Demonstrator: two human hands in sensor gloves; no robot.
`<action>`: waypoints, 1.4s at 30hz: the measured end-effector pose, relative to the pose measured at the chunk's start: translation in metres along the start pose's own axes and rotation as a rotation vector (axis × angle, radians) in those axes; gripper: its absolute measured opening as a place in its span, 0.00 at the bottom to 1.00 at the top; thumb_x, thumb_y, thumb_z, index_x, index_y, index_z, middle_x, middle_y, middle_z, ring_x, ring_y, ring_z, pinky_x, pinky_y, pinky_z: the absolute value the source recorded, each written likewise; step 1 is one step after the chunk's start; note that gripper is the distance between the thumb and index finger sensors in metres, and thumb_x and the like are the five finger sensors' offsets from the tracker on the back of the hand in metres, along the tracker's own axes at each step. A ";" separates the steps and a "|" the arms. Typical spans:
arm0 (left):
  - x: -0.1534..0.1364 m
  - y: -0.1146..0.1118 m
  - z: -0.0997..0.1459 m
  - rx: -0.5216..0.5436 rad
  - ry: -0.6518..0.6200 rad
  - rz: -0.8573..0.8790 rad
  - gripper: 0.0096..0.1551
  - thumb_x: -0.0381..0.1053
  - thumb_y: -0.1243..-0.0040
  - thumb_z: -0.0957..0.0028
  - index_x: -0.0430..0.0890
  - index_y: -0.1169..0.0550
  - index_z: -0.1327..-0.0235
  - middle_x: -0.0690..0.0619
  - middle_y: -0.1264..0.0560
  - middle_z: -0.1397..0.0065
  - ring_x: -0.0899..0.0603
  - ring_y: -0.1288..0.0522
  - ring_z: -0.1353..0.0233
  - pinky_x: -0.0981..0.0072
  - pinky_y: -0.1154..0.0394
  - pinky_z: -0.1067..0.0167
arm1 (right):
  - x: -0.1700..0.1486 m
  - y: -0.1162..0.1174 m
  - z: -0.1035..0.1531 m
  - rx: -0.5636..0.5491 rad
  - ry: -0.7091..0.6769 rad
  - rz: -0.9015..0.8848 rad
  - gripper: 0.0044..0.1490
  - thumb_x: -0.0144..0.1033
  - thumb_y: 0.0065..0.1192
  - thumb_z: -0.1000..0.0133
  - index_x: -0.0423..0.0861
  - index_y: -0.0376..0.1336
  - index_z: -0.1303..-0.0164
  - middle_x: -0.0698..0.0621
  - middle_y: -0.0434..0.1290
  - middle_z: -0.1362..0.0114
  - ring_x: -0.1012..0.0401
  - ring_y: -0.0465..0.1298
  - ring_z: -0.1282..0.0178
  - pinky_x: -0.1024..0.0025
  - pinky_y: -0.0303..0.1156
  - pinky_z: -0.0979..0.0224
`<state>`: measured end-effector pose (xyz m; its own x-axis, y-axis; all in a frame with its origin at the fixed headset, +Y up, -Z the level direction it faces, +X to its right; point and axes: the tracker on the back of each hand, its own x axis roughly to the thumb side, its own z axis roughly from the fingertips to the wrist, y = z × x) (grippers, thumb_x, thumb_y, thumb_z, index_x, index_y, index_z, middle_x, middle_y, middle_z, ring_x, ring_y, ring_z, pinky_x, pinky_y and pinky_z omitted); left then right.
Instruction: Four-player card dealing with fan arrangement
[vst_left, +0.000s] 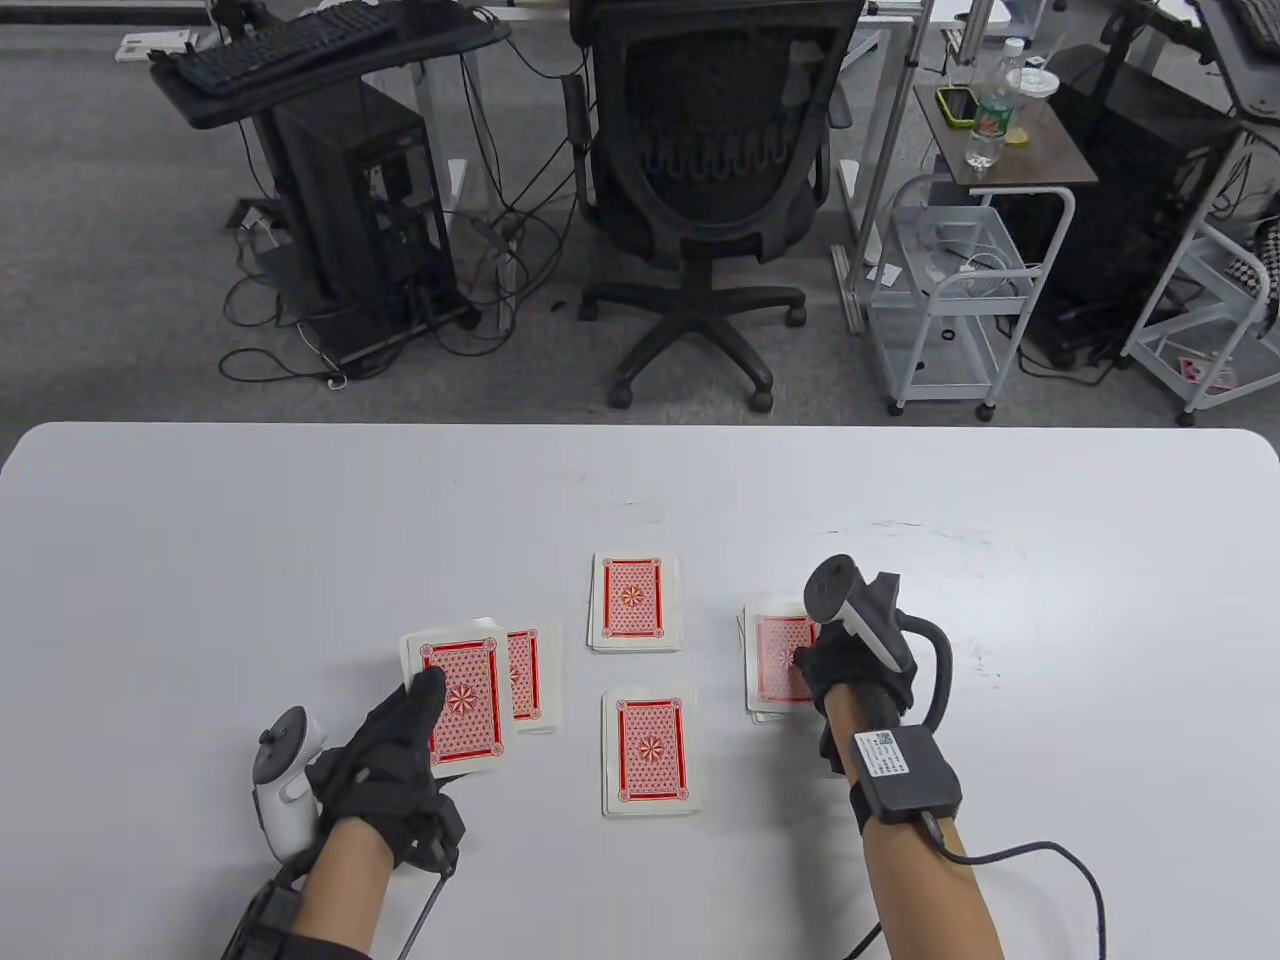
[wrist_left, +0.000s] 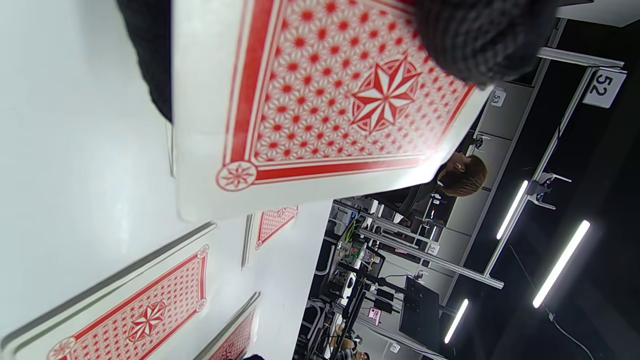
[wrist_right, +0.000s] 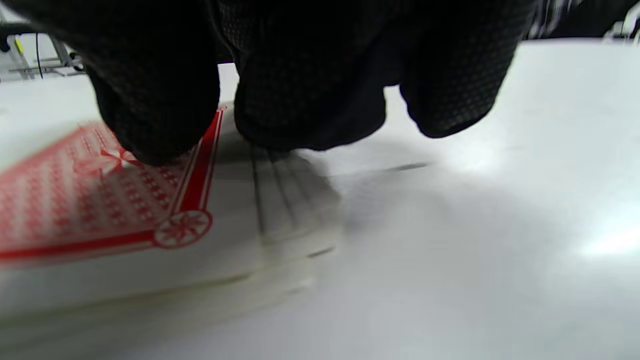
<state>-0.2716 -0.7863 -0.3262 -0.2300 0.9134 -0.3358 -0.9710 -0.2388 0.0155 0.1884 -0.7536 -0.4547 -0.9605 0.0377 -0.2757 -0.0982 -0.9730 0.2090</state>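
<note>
Four piles of red-backed cards lie on the white table (vst_left: 200, 540): a left pile (vst_left: 528, 675), a far pile (vst_left: 633, 603), a near pile (vst_left: 652, 752) and a right pile (vst_left: 775, 655). My left hand (vst_left: 420, 705) grips a stack of cards (vst_left: 468, 700) just beside the left pile, thumb on top. The left wrist view shows that stack (wrist_left: 320, 100) held above the table, thumb (wrist_left: 480, 40) on its back. My right hand (vst_left: 815, 670) rests its fingertips (wrist_right: 150, 125) on the right pile (wrist_right: 100, 200), whose cards lie slightly staggered. No pinch shows there.
Beyond the table's far edge stand an office chair (vst_left: 715, 190), a computer desk with a tower (vst_left: 350, 210) and a white cart (vst_left: 950, 290). In the left wrist view, three table piles show low down, the nearest (wrist_left: 135, 315) at the bottom left.
</note>
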 end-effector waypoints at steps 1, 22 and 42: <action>0.000 0.000 0.000 0.001 0.001 0.001 0.25 0.66 0.40 0.47 0.58 0.22 0.39 0.59 0.17 0.37 0.44 0.14 0.40 0.52 0.17 0.45 | 0.001 -0.002 0.001 -0.008 -0.008 -0.005 0.48 0.48 0.74 0.48 0.41 0.56 0.23 0.52 0.74 0.42 0.62 0.81 0.63 0.46 0.71 0.39; -0.005 -0.031 0.007 -0.076 -0.008 -0.019 0.25 0.65 0.39 0.48 0.57 0.21 0.40 0.59 0.16 0.39 0.44 0.13 0.42 0.52 0.17 0.47 | 0.136 0.002 0.142 0.105 -0.671 -0.863 0.46 0.54 0.65 0.41 0.38 0.55 0.22 0.42 0.67 0.30 0.49 0.80 0.41 0.39 0.67 0.36; -0.004 -0.030 0.006 -0.088 -0.011 -0.028 0.25 0.65 0.39 0.48 0.57 0.21 0.41 0.59 0.16 0.39 0.44 0.13 0.41 0.52 0.17 0.47 | 0.106 0.006 0.120 0.163 -0.552 -0.990 0.40 0.40 0.76 0.48 0.36 0.62 0.31 0.52 0.79 0.47 0.60 0.86 0.61 0.48 0.74 0.42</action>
<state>-0.2416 -0.7804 -0.3197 -0.2038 0.9236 -0.3246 -0.9676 -0.2406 -0.0772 0.0548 -0.7276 -0.3700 -0.4217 0.9051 0.0541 -0.8691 -0.4205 0.2605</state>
